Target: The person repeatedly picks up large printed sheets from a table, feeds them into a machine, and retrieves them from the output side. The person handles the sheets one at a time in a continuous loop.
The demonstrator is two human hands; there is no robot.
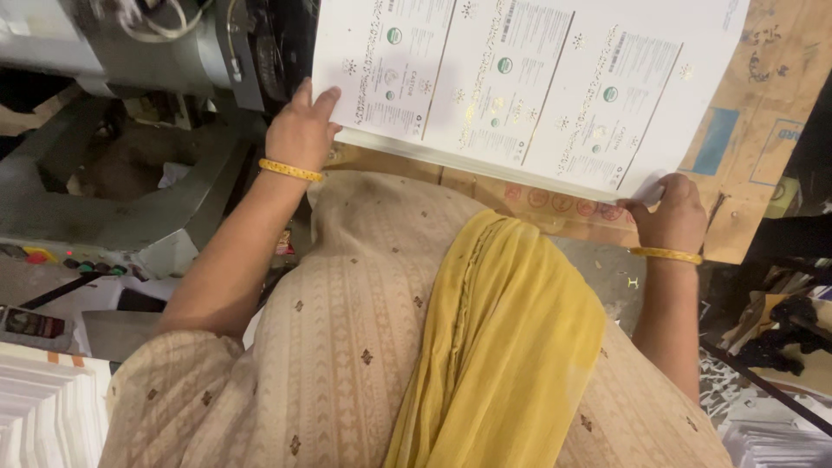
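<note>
1. Two hands are gripping one stack of printed sheets [529, 78] in the head view: white card, repeating carton layouts, small green round marks, lying on a brown cardboard board [763, 113] ahead of you.
2. Your left hand [301, 130] is pressing its near left edge, fingers together and flat.
3. Your right hand [672, 212] is pinching the near right corner, fingers closed on the sheets.
4. Grey machinery [130, 52] is sitting just left.

The left hand [301, 130] presses on the near left corner of a stack of printed sheets [520, 78]; the right hand [672, 212] pinches its right corner; brown cardboard [763, 113] lies beneath.
</note>
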